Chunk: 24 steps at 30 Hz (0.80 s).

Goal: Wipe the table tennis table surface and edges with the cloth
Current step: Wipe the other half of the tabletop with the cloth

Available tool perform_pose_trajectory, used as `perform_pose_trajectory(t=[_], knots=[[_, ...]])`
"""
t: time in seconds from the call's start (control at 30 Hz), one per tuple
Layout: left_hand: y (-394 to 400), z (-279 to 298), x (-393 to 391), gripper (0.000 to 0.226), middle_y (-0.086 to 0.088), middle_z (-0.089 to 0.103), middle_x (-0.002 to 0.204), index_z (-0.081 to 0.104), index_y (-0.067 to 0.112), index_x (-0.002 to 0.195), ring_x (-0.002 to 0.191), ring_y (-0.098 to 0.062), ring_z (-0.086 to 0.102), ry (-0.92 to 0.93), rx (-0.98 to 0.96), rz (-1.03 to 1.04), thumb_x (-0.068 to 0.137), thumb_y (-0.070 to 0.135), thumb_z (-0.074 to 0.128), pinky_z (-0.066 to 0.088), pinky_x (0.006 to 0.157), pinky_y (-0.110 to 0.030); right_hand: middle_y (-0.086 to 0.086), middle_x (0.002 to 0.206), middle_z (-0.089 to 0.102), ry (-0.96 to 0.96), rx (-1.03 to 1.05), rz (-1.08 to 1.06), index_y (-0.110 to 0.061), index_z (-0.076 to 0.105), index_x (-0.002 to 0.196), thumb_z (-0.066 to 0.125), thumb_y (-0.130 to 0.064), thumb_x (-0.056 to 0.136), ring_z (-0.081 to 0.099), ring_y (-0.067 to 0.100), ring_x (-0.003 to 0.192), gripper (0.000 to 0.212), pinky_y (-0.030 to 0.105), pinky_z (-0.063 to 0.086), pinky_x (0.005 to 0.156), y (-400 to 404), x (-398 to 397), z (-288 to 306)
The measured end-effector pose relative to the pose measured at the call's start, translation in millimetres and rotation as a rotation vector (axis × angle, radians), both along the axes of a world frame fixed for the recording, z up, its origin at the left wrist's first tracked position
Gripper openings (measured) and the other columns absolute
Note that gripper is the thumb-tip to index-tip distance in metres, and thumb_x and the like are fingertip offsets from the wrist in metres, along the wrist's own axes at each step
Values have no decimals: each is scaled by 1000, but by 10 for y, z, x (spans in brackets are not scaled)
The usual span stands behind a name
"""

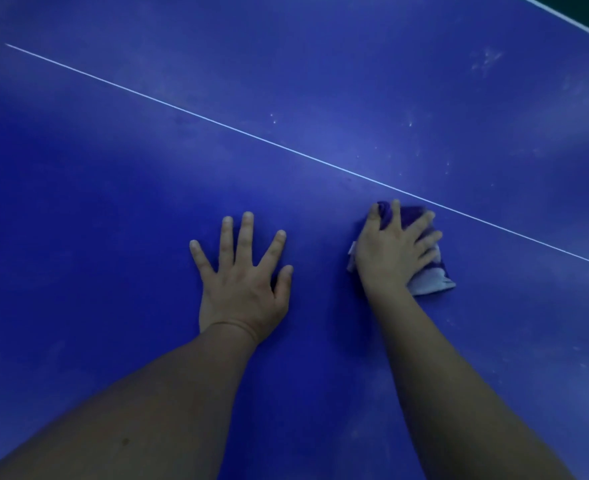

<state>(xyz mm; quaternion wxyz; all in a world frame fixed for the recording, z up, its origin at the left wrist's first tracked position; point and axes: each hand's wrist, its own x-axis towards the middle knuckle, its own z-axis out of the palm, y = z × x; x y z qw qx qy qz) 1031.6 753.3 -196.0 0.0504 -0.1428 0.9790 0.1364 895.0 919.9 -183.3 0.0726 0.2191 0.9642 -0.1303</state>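
We are mid-wipe on the table (113, 202), our right hand (388, 252) pressing the bunched cloth (428, 275) just short of the white line (217, 123), left hand (243, 278) flat and empty at its 9 o'clock, with smudges toward 1 o'clock probably next

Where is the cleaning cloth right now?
The crumpled purple-and-white cloth lies under the right hand on the blue table, just below the thin white line.

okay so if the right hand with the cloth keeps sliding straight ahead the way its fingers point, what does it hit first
Nothing solid, as far as the picture shows. The right hand, pressing the crumpled purple-and-white cloth, would first cross the thin white line painted on the blue table tennis table, then pale smudges.
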Motion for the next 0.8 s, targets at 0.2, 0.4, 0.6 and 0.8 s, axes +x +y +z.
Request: perform_pose_trajectory(t=[0.2,0.4,0.6,0.8], knots=[[-9,-6,-13,62,-2,8,169,19,45,156,155,-30,-7,-7,-37,-13,97,65,13,-7,115,-71,3,169,3,42,15,388,-35,30,155,28,-60,102,-1,35,153,59,59,-1,120,-310,-191,20],[-20,-23,-5,64,-3,8,169,21,44,156,155,-30,-9,-2,-33,-26,96,67,15,-10,115,-71,-4,165,24,98,57,539,-33,49,146,28,-61,96,15,32,152,61,54,10,121,460,558,19],[-19,-12,16,67,-3,8,169,20,45,156,155,-31,-7,-3,-61,-30,94,70,12,-8,115,-71,-7,168,11,61,46,383,-37,37,152,30,-58,101,4,30,154,56,57,2,120,211,-267,24],[-36,11,-9,66,0,6,169,21,49,155,154,-28,-7,-12,-27,-18,93,72,15,-8,116,-68,-12,166,18,69,-29,930,-39,44,148,29,-61,97,3,24,155,58,54,3,122,83,636,71]])
